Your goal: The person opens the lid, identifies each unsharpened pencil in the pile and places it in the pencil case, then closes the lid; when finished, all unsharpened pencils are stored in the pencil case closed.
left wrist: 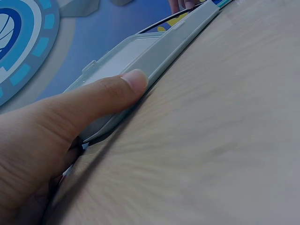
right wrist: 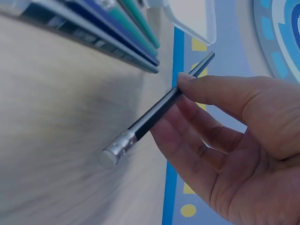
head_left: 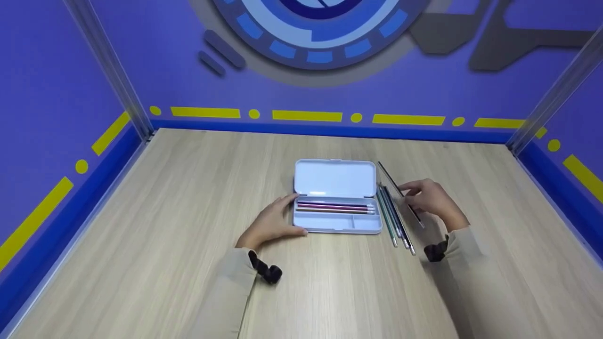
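A white pencil case (head_left: 330,225) lies on the table with its lid (head_left: 335,178) raised at the back. Several pencils (head_left: 330,208) with pale ends lie side by side in its rear compartment. My left hand (head_left: 268,225) grips the case's left end, the thumb against the front wall and the fingers at the left side. Between thumb and fingers, my right hand (head_left: 431,200) pinches a dark pencil (right wrist: 157,111). That pencil is held slanted above the table, its eraser end pointing toward me. Several green and dark pencils (head_left: 393,216) lie beside the case's right side, near the right hand.
The light wood table (head_left: 188,188) is bounded by blue-purple panels (head_left: 165,56) at the back and sides. Metal posts (head_left: 113,70) stand at the two rear corners. Inside the case, a front section is split by a small divider (head_left: 354,221).
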